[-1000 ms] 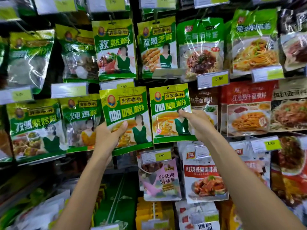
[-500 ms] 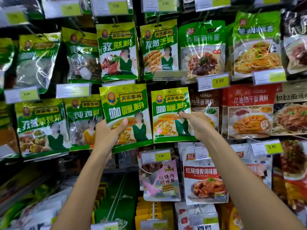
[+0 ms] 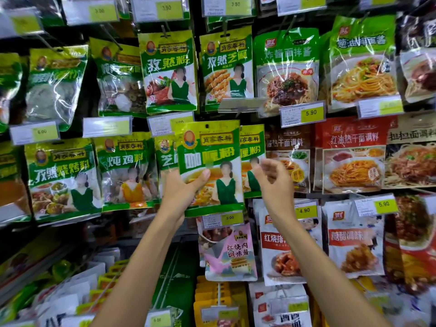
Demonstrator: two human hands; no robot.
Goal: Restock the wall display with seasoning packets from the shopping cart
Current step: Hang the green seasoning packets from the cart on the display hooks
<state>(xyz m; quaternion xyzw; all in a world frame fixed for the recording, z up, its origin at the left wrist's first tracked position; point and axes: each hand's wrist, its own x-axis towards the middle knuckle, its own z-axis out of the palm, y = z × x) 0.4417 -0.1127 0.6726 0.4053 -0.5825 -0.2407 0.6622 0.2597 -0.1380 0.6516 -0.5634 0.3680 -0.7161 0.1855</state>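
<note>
The left grip [image 3: 180,194] pinches a green curry packet [image 3: 212,161] (thumb on its front), upright and overlapping the left side of the hanging curry packet [image 3: 251,143]. At that hanging packet's right edge the right grip [image 3: 273,182] hovers, blurred, fingers loosely curled, holding nothing.

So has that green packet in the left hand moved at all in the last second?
Yes. The held packet has shifted right: it was beside the hanging curry packet, and now overlaps that packet's left part. The left hand grips it.
</note>
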